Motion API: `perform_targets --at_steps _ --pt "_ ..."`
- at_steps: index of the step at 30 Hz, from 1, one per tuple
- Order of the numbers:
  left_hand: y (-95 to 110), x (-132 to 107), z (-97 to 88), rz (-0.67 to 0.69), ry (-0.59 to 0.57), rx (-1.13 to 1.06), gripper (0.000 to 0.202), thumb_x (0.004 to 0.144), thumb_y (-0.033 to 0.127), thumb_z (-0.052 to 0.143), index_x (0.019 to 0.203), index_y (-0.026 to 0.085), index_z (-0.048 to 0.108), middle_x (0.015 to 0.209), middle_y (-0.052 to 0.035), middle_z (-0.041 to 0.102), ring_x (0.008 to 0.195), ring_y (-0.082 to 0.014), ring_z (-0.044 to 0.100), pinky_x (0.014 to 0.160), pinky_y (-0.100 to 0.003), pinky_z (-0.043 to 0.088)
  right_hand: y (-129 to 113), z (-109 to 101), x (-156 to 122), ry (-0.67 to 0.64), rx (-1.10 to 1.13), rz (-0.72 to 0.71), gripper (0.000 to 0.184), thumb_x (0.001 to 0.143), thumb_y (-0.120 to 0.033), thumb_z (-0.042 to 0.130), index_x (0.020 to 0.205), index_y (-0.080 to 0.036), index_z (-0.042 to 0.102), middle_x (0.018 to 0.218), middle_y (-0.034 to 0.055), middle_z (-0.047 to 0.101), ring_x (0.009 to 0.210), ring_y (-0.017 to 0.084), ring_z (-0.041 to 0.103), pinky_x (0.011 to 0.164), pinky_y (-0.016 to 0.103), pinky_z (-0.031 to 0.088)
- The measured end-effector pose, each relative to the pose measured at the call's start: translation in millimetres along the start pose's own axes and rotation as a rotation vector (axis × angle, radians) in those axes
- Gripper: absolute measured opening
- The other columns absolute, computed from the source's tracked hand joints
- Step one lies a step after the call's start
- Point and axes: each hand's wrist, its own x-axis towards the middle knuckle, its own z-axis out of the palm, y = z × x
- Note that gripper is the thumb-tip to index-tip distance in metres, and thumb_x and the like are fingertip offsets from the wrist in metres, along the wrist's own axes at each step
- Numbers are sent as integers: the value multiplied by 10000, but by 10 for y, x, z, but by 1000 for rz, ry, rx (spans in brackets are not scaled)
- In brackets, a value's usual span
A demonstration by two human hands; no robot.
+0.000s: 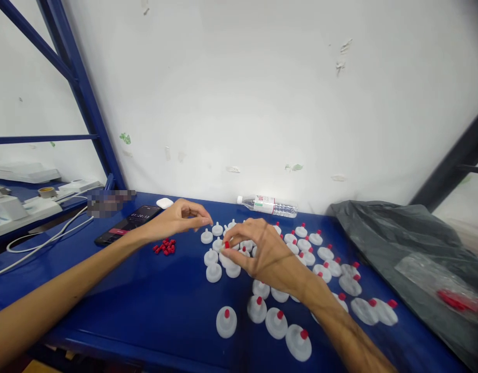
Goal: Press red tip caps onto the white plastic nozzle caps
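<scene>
My right hand [258, 246] is closed in a pinch, thumb and forefinger around a small red cap [227, 244] above a white nozzle lid. Left of it, my left hand [186, 216] hovers over the table with thumb and forefinger drawn together; anything between the tips is too small to make out. Beneath both hands stand several bare white nozzle lids [213, 272]. To the right and in front, several white lids wear red caps, among them a red-capped lid [225, 325] near the front. A pile of loose red caps [165, 247] lies below my left wrist.
The blue table [157, 305] meets a white wall. A clear bottle [266, 205] lies at the back. A phone [128, 225] and a white object [165, 203] are at left, with white cables [54, 241]. A grey plastic bag [402, 248] covers the right side.
</scene>
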Motion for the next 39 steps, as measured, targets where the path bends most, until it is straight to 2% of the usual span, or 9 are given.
perform_targets --at_steps 6,15,19,22,26,28,32,35,39 --pt "-237 84 -290 -40 -74 235 378 951 542 748 999 167 754 913 -31 740 804 -182 668 720 -330 549 -67 39 -17 -165 -12 31 191 837 -255 900 765 -284 725 780 -63 745 831 185 685 880 352 500" --pt "-362 105 -26 -32 -142 404 345 982 506 724 1055 169 713 836 10 675 687 -154 621 673 -322 558 -50 29 -14 -280 -52 24 209 753 -227 962 760 -294 764 768 -93 771 808 159 701 800 284 508" --pt "-391 106 -16 -38 -99 368 299 991 461 724 995 162 713 826 9 683 719 -163 651 707 -338 583 -20 28 -19 -185 -93 19 177 828 -394 918 798 -312 764 789 -72 754 864 191 709 856 334 529" --pt "-298 91 -36 -39 -69 240 327 989 483 724 1024 158 712 873 -10 719 732 -161 675 688 -324 592 31 56 -23 -39 -142 21 149 949 -392 803 1057 -304 749 947 -28 783 930 223 714 943 412 536" --pt "-107 38 39 -55 -74 43 407 943 547 755 1059 159 714 908 -60 780 697 -160 704 467 -213 446 133 130 -28 85 -221 0 515 945 -423 803 1389 -229 630 1169 93 783 1059 316 713 986 531 549" --pt "-42 6 126 -56 -76 -16 413 917 563 774 1040 172 729 886 -77 797 692 -172 716 424 -202 383 178 171 -26 96 -240 -31 548 925 -461 821 1382 -219 640 1147 94 794 1046 321 720 983 537 561" --pt "-16 -21 228 -46 -118 -30 401 914 574 772 1050 197 748 863 -72 808 675 -178 710 440 -218 411 216 214 -20 115 -268 -71 260 964 -367 788 1189 -251 726 998 31 816 934 275 732 986 512 557" --pt "-80 6 85 -34 -123 58 414 967 587 704 1139 211 729 1004 -74 806 806 -192 724 520 -236 482 202 187 -19 168 -304 -60 215 964 -289 768 1169 -239 731 990 62 807 923 295 734 965 522 561" --pt "-288 61 -361 -64 -249 291 300 962 461 768 1022 169 746 987 -44 765 881 -199 713 778 -358 607 175 133 -10 183 -341 -59 225 971 -250 733 1195 -268 722 985 82 794 899 306 739 971 531 563"
